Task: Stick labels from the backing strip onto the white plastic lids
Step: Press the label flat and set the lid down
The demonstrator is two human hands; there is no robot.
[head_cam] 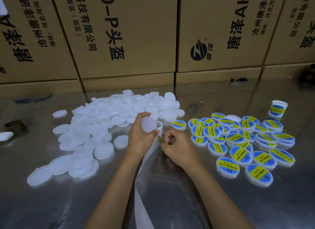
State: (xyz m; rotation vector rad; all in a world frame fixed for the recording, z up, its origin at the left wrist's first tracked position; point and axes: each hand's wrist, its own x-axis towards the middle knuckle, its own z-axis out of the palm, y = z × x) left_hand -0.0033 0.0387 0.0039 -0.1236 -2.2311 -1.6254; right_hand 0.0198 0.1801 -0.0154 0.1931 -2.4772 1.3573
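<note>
My left hand (139,136) grips a blank white plastic lid (148,124) between thumb and fingers, held above the label roll (159,126). My right hand (177,147) pinches a blue and yellow label (161,140) at the edge of the roll. The empty white backing strip (143,186) trails from the roll toward me between my forearms. A large heap of blank white lids (105,123) lies to the left. Labelled lids (242,143) with blue and yellow stickers are spread out on the right.
The work surface is a shiny metal table (187,194). Stacked cardboard boxes (129,32) wall off the far side. A second label roll (277,108) stands at the far right. A brown tape core (14,124) and a white object (6,136) lie at the left edge.
</note>
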